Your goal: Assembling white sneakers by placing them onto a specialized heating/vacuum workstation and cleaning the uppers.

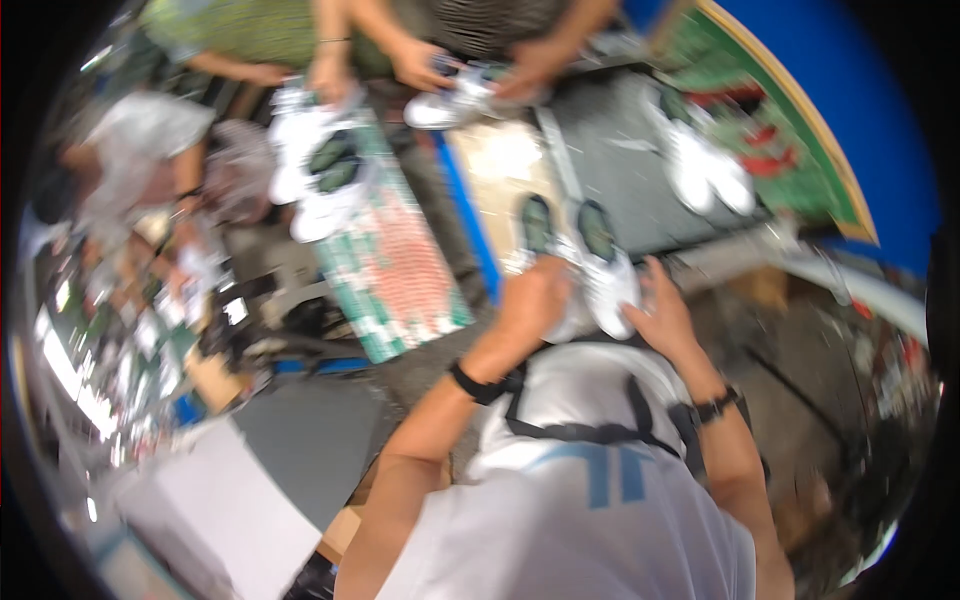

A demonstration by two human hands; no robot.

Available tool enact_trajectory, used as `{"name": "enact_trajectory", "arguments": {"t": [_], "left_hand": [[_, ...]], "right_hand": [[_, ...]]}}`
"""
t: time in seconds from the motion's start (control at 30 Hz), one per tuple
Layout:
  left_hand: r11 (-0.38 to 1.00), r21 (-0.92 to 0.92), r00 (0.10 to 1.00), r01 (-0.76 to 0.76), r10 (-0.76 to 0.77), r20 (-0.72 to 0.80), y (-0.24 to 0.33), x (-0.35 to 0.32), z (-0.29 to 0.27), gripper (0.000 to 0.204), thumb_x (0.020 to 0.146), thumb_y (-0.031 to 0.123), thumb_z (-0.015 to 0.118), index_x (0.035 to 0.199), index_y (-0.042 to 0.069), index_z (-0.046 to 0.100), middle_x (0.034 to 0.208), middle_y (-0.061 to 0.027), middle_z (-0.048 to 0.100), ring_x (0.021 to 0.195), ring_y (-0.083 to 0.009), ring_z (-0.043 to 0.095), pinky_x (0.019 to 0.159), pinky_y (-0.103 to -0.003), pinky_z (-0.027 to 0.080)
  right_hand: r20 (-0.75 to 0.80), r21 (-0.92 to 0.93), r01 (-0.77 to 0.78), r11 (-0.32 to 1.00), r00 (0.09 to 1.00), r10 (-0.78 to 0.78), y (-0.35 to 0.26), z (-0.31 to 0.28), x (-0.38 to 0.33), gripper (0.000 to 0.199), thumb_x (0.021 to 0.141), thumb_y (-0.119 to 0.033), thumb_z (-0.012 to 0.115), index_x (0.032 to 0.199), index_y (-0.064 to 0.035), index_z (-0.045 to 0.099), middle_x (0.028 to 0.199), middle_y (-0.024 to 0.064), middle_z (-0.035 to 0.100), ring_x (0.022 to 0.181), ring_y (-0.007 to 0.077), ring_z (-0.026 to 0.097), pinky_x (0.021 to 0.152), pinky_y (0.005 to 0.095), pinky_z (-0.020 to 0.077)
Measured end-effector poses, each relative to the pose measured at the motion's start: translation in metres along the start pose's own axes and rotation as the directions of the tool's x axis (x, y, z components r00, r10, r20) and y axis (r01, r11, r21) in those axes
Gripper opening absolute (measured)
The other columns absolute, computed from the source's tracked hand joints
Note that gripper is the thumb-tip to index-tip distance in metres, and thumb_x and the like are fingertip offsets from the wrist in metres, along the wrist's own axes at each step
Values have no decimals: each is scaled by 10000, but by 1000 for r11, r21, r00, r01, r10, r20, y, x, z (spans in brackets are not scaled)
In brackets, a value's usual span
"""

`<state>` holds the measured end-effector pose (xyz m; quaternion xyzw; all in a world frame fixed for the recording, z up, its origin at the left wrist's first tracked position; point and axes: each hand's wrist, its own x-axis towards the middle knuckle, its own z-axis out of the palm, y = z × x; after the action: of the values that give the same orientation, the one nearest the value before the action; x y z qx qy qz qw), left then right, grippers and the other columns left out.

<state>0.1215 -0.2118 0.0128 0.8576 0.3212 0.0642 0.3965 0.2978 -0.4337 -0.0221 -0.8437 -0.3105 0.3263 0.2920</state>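
Observation:
A pair of white sneakers with dark green insides lies close in front of me, toes toward my body. My left hand (538, 298) is closed over the front of the left sneaker (565, 262), hiding much of its toe. Beside the right sneaker (606, 290), my right hand (662, 312) has its thumb at the shoe's outer side, near the toe. Its other fingers are apart and point away from me, not wrapped round the shoe. Motion blurs the fine detail.
Another white pair (695, 165) sits on the dark surface (610, 150) at the right. More white sneakers (325, 190) stand on a green and red patterned board (405, 275). Two people across hold shoes; one grips a white sneaker (450, 103). A grey-white panel (230, 500) lies lower left.

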Motion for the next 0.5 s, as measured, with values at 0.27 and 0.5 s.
{"name": "enact_trajectory", "arguments": {"t": [0.27, 0.5], "left_hand": [[997, 49, 998, -59, 60, -15, 9, 4, 112, 832, 875, 63, 770, 1578, -149, 378, 1544, -407, 512, 1289, -527, 637, 1095, -491, 554], [982, 186, 995, 10, -28, 98, 8, 17, 133, 763, 851, -19, 684, 1531, -167, 371, 1418, -439, 592, 1125, -527, 727, 952, -527, 618]], "right_hand": [[193, -174, 121, 977, 977, -87, 9, 17, 32, 842, 732, -470, 937, 1410, -116, 586, 1144, 235, 766, 1064, 461, 747, 911, 541, 602], [40, -201, 186, 962, 983, -181, 20, 22, 23, 886, 750, -548, 929, 1434, -84, 613, 1226, 225, 768, 1147, 428, 742, 962, 525, 598]]}}
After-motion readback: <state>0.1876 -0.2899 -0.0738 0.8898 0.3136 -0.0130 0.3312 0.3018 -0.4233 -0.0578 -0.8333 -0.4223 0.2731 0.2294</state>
